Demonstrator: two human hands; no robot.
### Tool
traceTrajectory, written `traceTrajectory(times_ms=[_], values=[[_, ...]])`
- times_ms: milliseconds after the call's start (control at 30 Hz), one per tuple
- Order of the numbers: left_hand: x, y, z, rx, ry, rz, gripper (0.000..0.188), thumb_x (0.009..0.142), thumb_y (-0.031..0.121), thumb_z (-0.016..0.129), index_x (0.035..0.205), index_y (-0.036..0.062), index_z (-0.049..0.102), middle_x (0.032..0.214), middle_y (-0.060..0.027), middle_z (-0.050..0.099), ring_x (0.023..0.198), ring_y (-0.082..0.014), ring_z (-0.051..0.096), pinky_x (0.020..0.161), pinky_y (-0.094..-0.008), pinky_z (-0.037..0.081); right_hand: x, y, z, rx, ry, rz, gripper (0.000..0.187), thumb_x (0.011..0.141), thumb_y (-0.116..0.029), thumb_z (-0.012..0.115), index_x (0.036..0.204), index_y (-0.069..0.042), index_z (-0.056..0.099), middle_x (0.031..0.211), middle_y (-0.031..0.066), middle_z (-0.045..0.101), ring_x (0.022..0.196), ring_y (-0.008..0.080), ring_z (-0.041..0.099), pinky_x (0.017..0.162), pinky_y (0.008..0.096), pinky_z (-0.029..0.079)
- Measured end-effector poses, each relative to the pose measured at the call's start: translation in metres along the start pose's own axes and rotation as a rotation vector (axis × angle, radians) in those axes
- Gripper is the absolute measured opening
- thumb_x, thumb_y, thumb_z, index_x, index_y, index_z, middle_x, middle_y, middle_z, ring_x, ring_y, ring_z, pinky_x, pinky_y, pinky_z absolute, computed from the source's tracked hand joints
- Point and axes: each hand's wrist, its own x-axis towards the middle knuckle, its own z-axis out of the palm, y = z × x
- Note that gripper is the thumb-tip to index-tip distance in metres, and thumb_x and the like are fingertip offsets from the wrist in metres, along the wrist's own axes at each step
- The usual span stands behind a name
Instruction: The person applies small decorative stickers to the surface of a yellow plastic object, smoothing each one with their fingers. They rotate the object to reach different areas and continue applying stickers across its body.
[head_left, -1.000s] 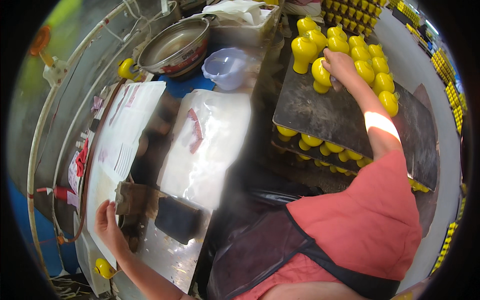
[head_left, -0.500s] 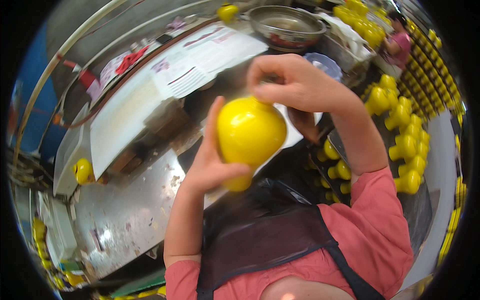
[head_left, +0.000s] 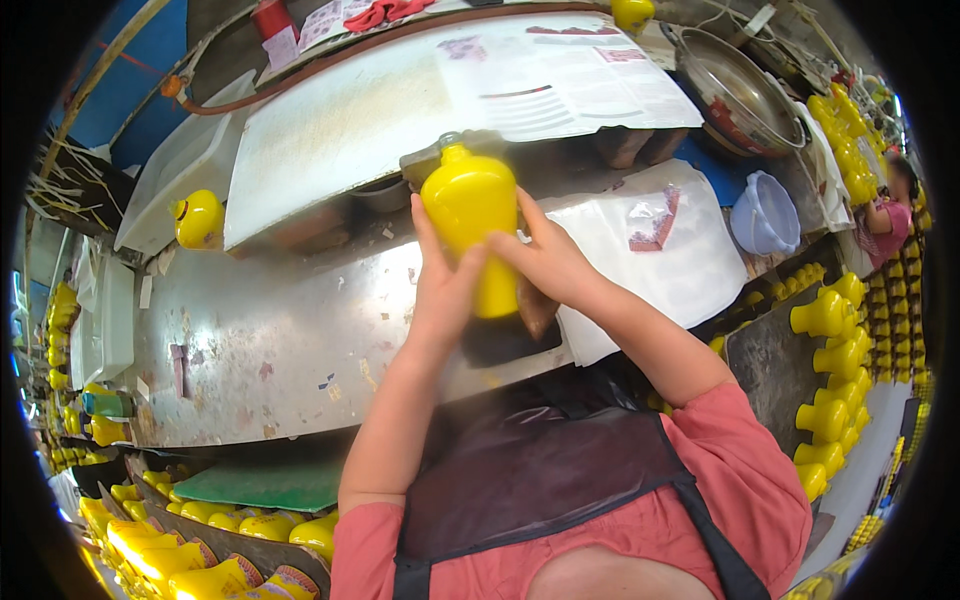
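Both my hands hold a glossy yellow bottle [head_left: 470, 205] above the metal worktop. It is broad at the shoulder and narrows toward me, and its short neck with a greyish mouth points away. My left hand [head_left: 440, 285] grips the bottle's left side, thumb on its front. From the right, my right hand [head_left: 550, 258] clasps it, with the thumb laid across the front. A brown piece [head_left: 537, 308], whose kind I cannot make out, shows just under my right hand. Sheets of white paper [head_left: 680, 260] with a dark red print lie to the right.
The metal worktop [head_left: 260, 370] spreads before me, with a paper-covered board [head_left: 350, 150] behind. Another yellow bottle [head_left: 200, 220] stands left. A metal basin [head_left: 740, 90] and pale blue bucket [head_left: 765, 215] stand right. Several yellow bottles [head_left: 830, 370] line the right; a person [head_left: 885, 220] is beyond.
My right hand has come down from the bottle's neck to its side. The bottle has turned more upright in view, its neck now bare. The view has swung to the right.
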Motion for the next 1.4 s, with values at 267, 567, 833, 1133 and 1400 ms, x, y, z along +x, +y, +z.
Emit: traceTrajectory(times_ms=[267, 567, 833, 1133, 1400], values=[[0.005, -0.001, -0.001, -0.102, -0.025, -0.062, 0.095, 0.094, 0.009, 0.061, 0.164, 0.0051, -0.002, 0.162, -0.0193, 0.030, 0.145, -0.0299, 0.039, 0.117, -0.0389, 0.035, -0.006, 0.025, 0.005, 0.144, -0.006, -0.016, 0.074, 0.096, -0.024, 0.064, 0.158, -0.004, 0.029, 0.129, 0.0220, 0.065, 0.107, 0.0270, 0.068, 0.093, 0.0348, 0.051], [-0.004, -0.017, 0.002, 0.320, 0.149, 0.096, 0.076, 0.104, 0.021, 0.046, 0.163, 0.0001, 0.004, 0.166, -0.0221, 0.023, 0.151, -0.0321, 0.028, 0.123, -0.0386, 0.020, -0.083, 0.087, -0.107, -0.821, 0.446, -0.136, 0.012, 0.089, -0.014, 0.069, 0.098, -0.007, 0.075, 0.084, 0.0139, 0.069, 0.073, 0.0344, 0.069, 0.065, 0.0426, 0.056], [-0.003, -0.019, 0.002, 0.099, 0.133, 0.072, 0.065, 0.109, 0.024, 0.047, 0.164, 0.0059, 0.017, 0.162, -0.0173, 0.032, 0.147, -0.0263, 0.034, 0.120, -0.0358, 0.026, -0.094, 0.120, -0.117, -1.020, 0.344, 0.052, 0.035, 0.093, -0.011, 0.058, 0.127, -0.009, 0.064, 0.114, 0.0220, 0.063, 0.078, 0.0393, 0.069, 0.071, 0.0455, 0.059], [-0.033, 0.004, 0.029, 0.716, 0.285, 0.650, 0.069, 0.101, 0.018, 0.054, 0.159, 0.0000, 0.021, 0.160, -0.0218, 0.030, 0.146, -0.0326, 0.035, 0.120, -0.0453, 0.029, -0.122, 0.106, -0.144, -1.037, 0.200, 0.168, 0.038, 0.092, -0.009, 0.055, 0.130, -0.011, 0.061, 0.114, 0.0240, 0.060, 0.086, 0.0416, 0.068, 0.077, 0.0478, 0.057], [-0.036, -0.003, 0.096, 0.762, -0.342, 0.611, 0.032, 0.093, 0.010, 0.064, 0.124, 0.0015, 0.065, 0.132, -0.0194, 0.061, 0.120, -0.0328, 0.060, 0.103, -0.0393, 0.047, -0.091, 0.143, -0.187, -0.831, 0.357, -0.022, 0.028, 0.086, -0.020, 0.072, 0.112, -0.013, 0.075, 0.097, 0.0175, 0.065, 0.088, 0.0375, 0.067, 0.079, 0.0427, 0.054]])
